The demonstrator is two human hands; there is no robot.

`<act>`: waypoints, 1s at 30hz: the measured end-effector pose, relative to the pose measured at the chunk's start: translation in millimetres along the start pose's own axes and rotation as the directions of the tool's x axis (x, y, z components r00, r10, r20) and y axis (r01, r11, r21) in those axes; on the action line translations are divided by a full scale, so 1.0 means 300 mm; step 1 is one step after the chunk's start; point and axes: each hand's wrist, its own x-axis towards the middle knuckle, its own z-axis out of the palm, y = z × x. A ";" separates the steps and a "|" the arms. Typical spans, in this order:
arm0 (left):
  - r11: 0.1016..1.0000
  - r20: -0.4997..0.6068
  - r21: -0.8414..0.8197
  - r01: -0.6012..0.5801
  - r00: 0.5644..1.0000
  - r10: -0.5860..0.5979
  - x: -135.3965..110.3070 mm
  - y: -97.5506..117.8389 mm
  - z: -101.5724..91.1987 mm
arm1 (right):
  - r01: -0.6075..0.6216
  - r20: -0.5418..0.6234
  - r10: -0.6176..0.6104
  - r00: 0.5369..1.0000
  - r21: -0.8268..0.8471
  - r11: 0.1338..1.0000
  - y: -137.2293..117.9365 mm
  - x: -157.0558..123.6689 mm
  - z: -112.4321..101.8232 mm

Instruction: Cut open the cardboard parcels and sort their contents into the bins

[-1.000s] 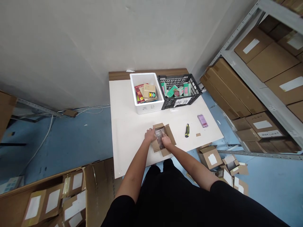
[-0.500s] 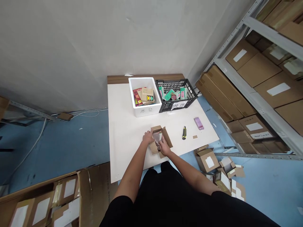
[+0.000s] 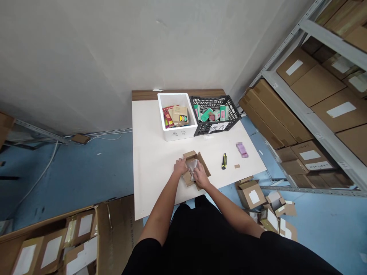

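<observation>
A small open cardboard box point(image 3: 201, 163) sits near the front edge of the white table point(image 3: 151, 160). My left hand point(image 3: 180, 167) grips the box's left side. My right hand point(image 3: 200, 178) reaches into the box with its fingers closed on a clear plastic-wrapped item point(image 3: 192, 165) inside it. What lies within the wrap cannot be made out.
A white foam bin point(image 3: 191, 129) of coloured boxes and a black crate point(image 3: 231, 111) of green and pink boxes stand at the table's back. A utility knife point(image 3: 223, 160) and a pink item point(image 3: 242, 149) lie to the right. Cardboard boxes fill the shelves point(image 3: 312, 118) and litter the floor.
My right hand has shifted a little within the box and lifted the plastic wrap slightly. The left hand stays on the box's side. The camera view has drifted slightly.
</observation>
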 end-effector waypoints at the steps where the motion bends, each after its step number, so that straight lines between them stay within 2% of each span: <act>1: 1.000 -0.003 0.000 0.002 1.000 -0.002 0.001 0.004 0.000 | 0.009 -0.013 -0.009 1.000 0.014 1.000 -0.001 0.003 -0.009; 6: 1.000 0.024 0.015 0.005 1.000 -0.005 0.010 0.006 -0.004 | 0.008 -0.110 0.006 0.994 0.132 0.991 0.008 0.038 -0.069; 10: 1.000 0.030 0.000 0.015 0.999 -0.015 0.013 -0.005 -0.002 | -0.014 -0.217 0.060 0.974 0.207 0.978 0.020 0.018 -0.120; 17: 0.999 0.072 0.005 0.035 0.997 -0.036 0.017 0.002 -0.007 | -0.014 -0.205 0.069 0.976 0.257 0.966 0.009 -0.076 -0.143; 21: 0.999 0.028 0.013 0.042 0.999 -0.043 0.017 0.022 -0.002 | -0.028 -0.240 0.095 0.966 0.265 0.964 0.005 -0.059 -0.139; 23: 0.999 -0.004 0.016 0.047 0.999 -0.047 0.016 0.033 0.002 | -0.031 -0.181 0.073 0.981 0.226 0.974 0.014 -0.032 -0.123; 26: 0.999 -0.006 0.018 0.041 0.999 -0.041 0.013 0.038 0.003 | -0.048 -0.004 0.048 0.999 0.118 0.992 0.036 0.005 -0.080; 28: 0.999 0.005 0.019 0.028 1.000 -0.028 0.011 0.032 0.001 | -0.067 0.141 0.059 0.988 0.056 0.996 0.050 0.025 -0.049; 30: 1.000 0.016 0.022 0.021 1.000 -0.021 0.010 0.023 -0.001 | -0.070 0.316 0.060 0.947 0.021 0.997 0.058 0.045 -0.030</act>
